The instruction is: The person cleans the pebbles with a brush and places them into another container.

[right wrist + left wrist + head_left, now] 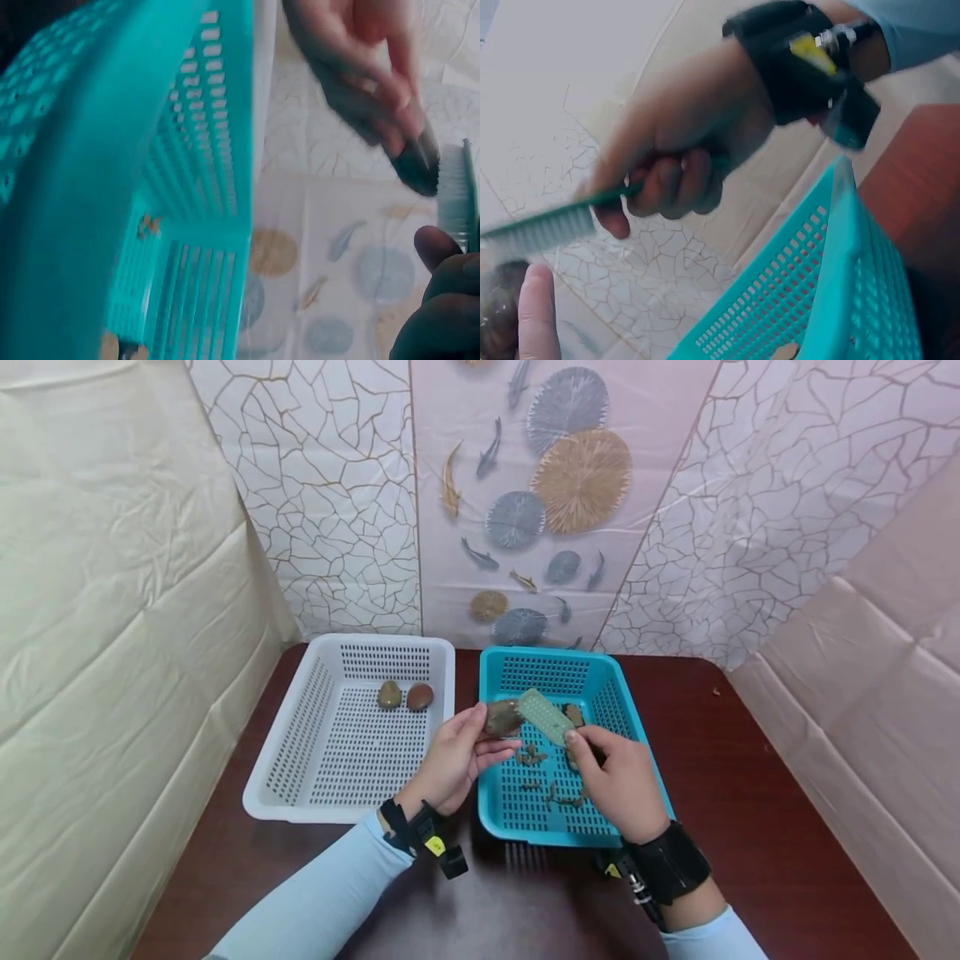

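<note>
"How was the desk set out?"

"A white basket stood to the left and a blue basket to the right, side by side; that likely kept two lots apart, both within easy reach."

"And the hands?"

"The right hand had its grip closed round one end of a green brush; holding it there presumably left the bristles free. The left hand had its grip pinching a dark stone over the blue basket's left side; one end of the stone stuck out past the fingers, perhaps to give the brush a bare face."

"Did brush and stone touch?"

"They seemed to, in the right wrist view; blur left some doubt."

"Anything smaller?"

"Two smooth stones lay in the white basket, probably put there to stay away from the mess; brown crumbs were scattered on the blue basket's floor; working above it likely let its walls catch whatever dropped."
</note>
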The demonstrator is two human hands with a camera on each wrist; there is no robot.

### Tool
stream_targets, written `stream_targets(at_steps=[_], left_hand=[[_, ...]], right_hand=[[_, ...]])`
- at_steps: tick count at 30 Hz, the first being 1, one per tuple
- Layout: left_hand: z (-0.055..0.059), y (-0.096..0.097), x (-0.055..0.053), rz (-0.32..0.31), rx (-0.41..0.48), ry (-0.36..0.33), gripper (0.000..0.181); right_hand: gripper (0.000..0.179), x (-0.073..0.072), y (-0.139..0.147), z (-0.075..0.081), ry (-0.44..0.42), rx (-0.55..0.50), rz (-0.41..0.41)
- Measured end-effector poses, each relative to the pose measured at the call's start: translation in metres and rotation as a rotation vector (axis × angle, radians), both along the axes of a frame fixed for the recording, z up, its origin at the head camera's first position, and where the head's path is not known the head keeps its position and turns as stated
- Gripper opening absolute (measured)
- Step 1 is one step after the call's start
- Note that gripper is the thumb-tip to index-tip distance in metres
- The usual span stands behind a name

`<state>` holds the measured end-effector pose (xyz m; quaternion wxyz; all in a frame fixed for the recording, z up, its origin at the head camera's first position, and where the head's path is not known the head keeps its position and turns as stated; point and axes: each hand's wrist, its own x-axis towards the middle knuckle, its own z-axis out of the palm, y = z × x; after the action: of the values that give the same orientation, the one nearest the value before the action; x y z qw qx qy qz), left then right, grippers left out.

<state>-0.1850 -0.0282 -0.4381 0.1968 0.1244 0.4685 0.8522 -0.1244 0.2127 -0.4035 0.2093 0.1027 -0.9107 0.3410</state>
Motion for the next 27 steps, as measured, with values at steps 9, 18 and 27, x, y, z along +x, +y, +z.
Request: stream_targets(at_steps=[9,18,27], left_hand=[[0.001,0.005,0.002,-0.089,0.082,-0.100,0.051],[-0.004,0.005,0.002,-0.124,0.100,-0.081,0.049],[0.000,0.007,0.006,-0.135,0.087,0.032,0.048]], right_hand=[[0.019,0.002,-0.002,0.002,0.006,-0.009,0.018],[0.020,-0.001,0.009,0.001,0.036,0.020,-0.088],[0.022,-0.004,0.010,-0.002,0.016,0.012,-0.065]])
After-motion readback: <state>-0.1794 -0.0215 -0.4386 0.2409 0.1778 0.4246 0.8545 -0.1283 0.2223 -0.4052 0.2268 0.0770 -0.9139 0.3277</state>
